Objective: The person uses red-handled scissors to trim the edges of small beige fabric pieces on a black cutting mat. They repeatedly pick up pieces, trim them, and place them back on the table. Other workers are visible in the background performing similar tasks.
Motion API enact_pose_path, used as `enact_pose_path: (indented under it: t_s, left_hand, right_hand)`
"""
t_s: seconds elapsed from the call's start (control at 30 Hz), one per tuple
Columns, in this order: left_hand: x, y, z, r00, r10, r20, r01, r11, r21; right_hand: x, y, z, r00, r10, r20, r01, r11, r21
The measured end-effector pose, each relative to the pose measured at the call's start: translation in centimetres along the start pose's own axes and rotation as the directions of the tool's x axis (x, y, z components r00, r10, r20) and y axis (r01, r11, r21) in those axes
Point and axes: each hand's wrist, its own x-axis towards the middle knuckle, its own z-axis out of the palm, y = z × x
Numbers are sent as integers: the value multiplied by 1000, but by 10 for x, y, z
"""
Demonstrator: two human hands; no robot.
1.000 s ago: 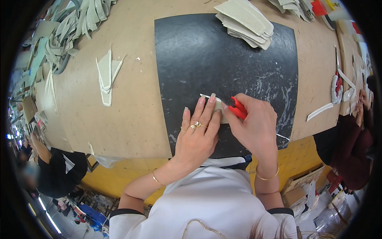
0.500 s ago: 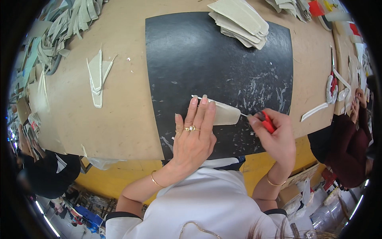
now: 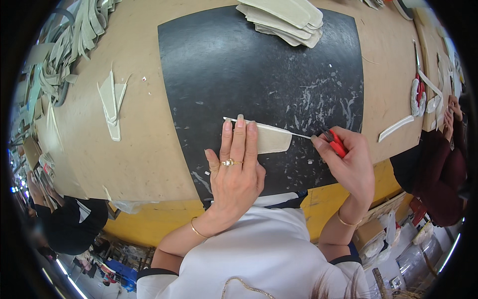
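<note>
Hands differ: left hand (image 3: 235, 172) flat on pale tapered piece (image 3: 271, 140), right hand (image 3: 348, 162) clenched around red-handled cutter (image 3: 334, 142).

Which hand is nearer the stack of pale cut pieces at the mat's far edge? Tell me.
Left, though barely. The left hand presses the pale piece below the stack. The right hand holds a red-handled knife at the mat's right side.

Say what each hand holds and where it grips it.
The right hand grips a red-handled cutting tool by its handle. The left hand holds nothing; its fingers press flat on a pale cut piece on the black mat.
</note>
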Motion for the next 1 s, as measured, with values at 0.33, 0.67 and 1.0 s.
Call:
enact_pose_path:
  t_s: [0.33, 0.67, 1.0]
  left_hand:
    - [-2, 14, 5, 998, 6, 56, -16, 985, 170]
    - [0, 20, 3, 992, -14, 127, -16, 971, 237]
    - [2, 26, 4, 995, 66, 75, -94, 874, 477]
  right_hand:
    - [0, -4, -1, 1000, -23, 5, 23, 996, -89]
    - [-3, -3, -1, 999, -25, 37, 26, 999, -25]
    - [-17, -16, 14, 966, -181, -182, 140, 966, -218]
